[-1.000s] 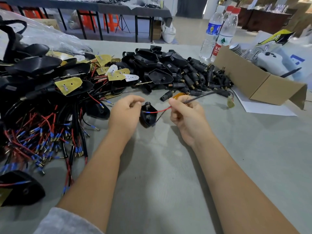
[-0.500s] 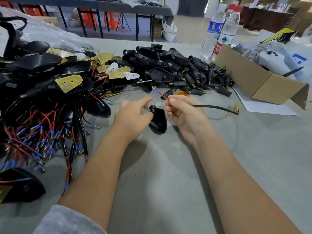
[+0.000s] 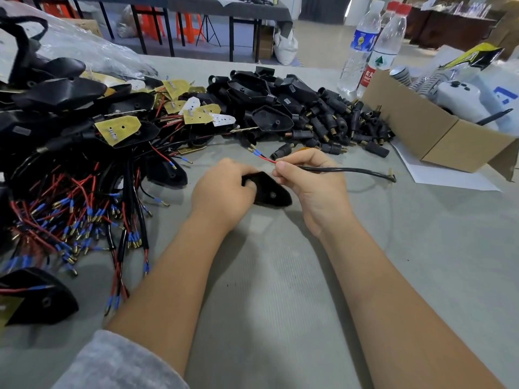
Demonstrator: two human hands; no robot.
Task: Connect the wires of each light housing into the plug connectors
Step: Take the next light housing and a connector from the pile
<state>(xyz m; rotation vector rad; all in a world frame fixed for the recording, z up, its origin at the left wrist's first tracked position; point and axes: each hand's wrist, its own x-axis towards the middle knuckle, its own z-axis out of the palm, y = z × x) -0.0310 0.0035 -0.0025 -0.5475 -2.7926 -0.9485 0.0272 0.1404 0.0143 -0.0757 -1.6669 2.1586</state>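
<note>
A black light housing [image 3: 271, 192] lies low over the grey table between my hands. My left hand [image 3: 224, 189] grips its left end with curled fingers. My right hand [image 3: 309, 181] pinches a black cable [image 3: 348, 170] whose red and blue wire tips with brass ends [image 3: 259, 155] stick out up-left past my fingertips. The cable trails right to a small yellow board [image 3: 391, 173] on the table. A heap of black plug connectors [image 3: 334, 127] lies just beyond my hands.
To the left lies a big tangle of wired housings and red, black and blue wires [image 3: 78, 197]. An open cardboard box [image 3: 427, 130] stands at the right, with two water bottles [image 3: 368, 49] behind it. White paper [image 3: 438, 178] lies under the box.
The housing has turned in my left hand and now lies flatter. My right hand slid along the cable, so the wire tips now point up-left and the cable trails right.
</note>
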